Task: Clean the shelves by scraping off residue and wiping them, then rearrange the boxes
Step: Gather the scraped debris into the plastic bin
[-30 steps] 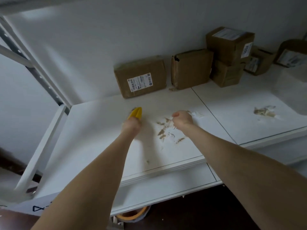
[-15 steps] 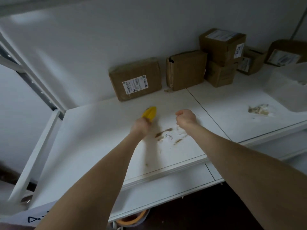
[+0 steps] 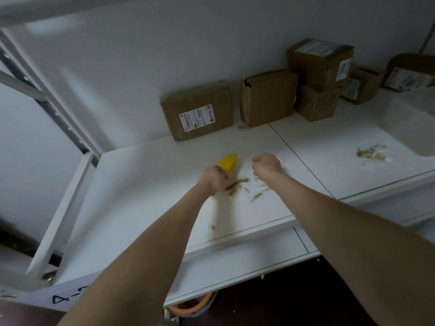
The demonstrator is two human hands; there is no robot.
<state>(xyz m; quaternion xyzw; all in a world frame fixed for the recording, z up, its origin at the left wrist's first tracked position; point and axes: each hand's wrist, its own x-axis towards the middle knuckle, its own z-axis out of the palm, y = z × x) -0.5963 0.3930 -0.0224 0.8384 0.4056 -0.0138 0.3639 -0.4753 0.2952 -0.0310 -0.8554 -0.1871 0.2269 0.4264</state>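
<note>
The shelf (image 3: 141, 184), a smooth white board across mid-frame, looks only partly scraped: crumbly brown residue (image 3: 237, 183) lies in loose streaks at centre, just right of the left hand (image 3: 210, 180), which grips a yellow plastic scraper (image 3: 227, 162). The right hand (image 3: 267, 164) is curled into a fist beside it, nothing visibly held. A flaky patch (image 3: 370, 154) at right looks untouched. Wiping and moving the creased cardboard boxes (image 3: 199, 112) along the back wall are not yet done.
</note>
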